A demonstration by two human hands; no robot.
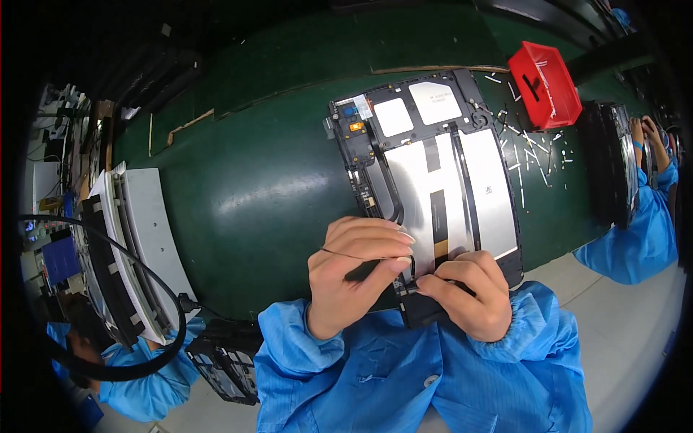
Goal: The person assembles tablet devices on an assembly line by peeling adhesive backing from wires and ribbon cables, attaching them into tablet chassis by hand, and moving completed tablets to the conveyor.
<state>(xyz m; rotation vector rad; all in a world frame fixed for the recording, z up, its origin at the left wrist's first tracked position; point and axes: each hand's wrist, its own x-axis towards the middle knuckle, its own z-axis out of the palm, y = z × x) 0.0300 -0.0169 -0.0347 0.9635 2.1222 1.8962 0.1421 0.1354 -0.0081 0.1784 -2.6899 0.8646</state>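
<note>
An opened tablet (489, 187) lies in front of me, its silver battery panels and black inner frame exposed, with its near end close to my body. Between thumb and forefinger, my left hand (350, 278) pinches a thin dark wire (354, 255) over the tablet's near left part. The wire's loose end sticks out to the left. My right hand (473, 292) is closed at the tablet's near end, thumb and forefinger pressed onto the black frame. What lies under those fingertips is hidden. A black cable strip (390, 180) runs along the tablet's left part.
A red bin (530, 86) stands at the far right, with white strips scattered (534, 148) beside it on the green table (253, 180). Stacked panels (155, 238) stand at the left, crossed by a black cable (155, 278). Other people in blue sleeves (635, 238) work on both sides.
</note>
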